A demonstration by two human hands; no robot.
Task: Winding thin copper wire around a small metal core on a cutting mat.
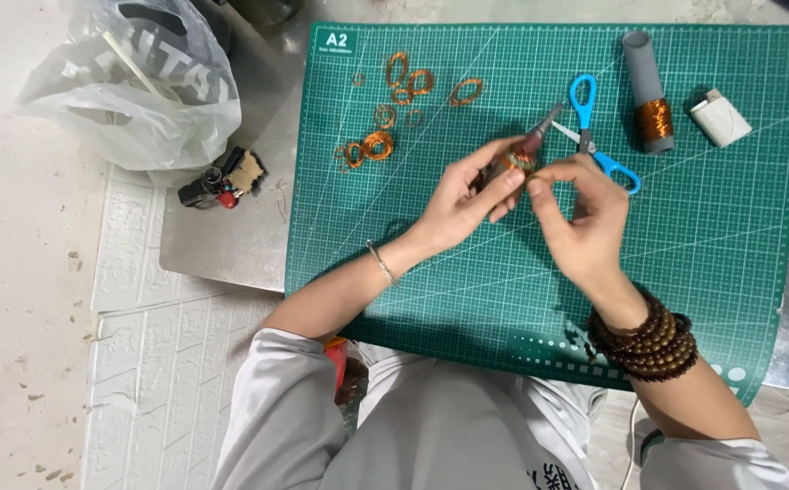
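Note:
My left hand (463,200) grips a small part wound with copper wire (514,161), with a reddish, metal-tipped tool end (540,132) sticking out above it. My right hand (583,218) meets it from the right, thumb and forefinger pinched at the coil; whether they hold a wire strand I cannot tell. Both hands hover over the middle of a green cutting mat (703,236). Blue-handled scissors (591,127) lie just behind my right hand.
Several loose copper wire coils (385,118) lie at the mat's upper left. A grey tube wound with copper wire (649,91) and a small white roll (719,118) sit upper right. A plastic bag (131,91) and a small black-red device (222,180) rest left of the mat.

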